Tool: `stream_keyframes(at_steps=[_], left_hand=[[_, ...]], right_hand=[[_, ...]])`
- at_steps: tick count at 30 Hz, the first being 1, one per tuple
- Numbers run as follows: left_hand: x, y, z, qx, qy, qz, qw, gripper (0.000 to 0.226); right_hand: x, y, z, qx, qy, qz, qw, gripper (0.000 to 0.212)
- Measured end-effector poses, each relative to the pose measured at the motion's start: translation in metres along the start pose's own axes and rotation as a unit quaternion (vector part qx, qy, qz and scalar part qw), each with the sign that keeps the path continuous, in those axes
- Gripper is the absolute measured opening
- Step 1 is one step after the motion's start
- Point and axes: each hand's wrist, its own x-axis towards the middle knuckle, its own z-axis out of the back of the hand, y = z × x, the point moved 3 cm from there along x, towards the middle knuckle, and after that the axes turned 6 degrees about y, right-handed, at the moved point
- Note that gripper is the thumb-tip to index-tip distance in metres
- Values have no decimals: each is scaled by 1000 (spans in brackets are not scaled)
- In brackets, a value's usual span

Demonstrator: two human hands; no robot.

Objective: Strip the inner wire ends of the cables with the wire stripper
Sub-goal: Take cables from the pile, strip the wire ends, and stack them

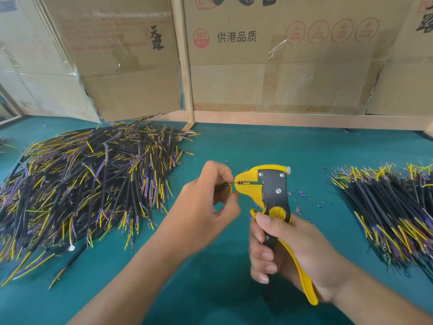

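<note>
My right hand (pixel 283 252) grips the handles of a yellow and black wire stripper (pixel 269 186), held upright with its jaws pointing left. My left hand (pixel 206 202) pinches a short black cable (pixel 223 185) at the jaw mouth; a thin inner wire end reaches into the jaws. A yellow inner wire curls down between my left fingers. Most of the cable is hidden inside my left hand.
A large heap of black cables (pixel 89 181) with yellow, blue and purple inner wires lies at the left on the green table (pixel 210 289). A smaller pile of cables (pixel 393 207) lies at the right. Tiny insulation scraps (pixel 302 195) dot the mat beside the stripper. Cardboard boxes (pixel 281 62) stand behind.
</note>
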Motion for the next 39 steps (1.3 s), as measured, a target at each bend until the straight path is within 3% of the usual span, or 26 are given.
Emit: stream_keyframes(at_steps=[9, 18, 24, 26, 28, 31, 39], left_hand=[[0, 5, 2, 43, 11, -15, 999, 21], [-1, 5, 10, 124, 25, -35, 991, 15], [2, 13, 13, 47, 82, -64, 993, 9], [2, 24, 20, 71, 81, -63, 992, 9], [3, 44, 42, 61, 16, -12, 998, 12], [3, 57, 66, -35, -77, 51, 995, 13], [5, 28, 30, -84, 30, -13, 996, 18]], right_hand=[[0, -1, 1, -37, -73, -24, 996, 50], [-3, 5, 3, -36, -43, -29, 998, 58], [-6, 9, 1, -52, -27, -48, 997, 57], [-8, 16, 3, -29, -30, -34, 999, 57], [-12, 35, 14, 27, -49, 16, 998, 55], [-19, 59, 30, 22, -84, 79, 993, 53], [1, 9, 40, 10, 0, 6, 1000, 38]])
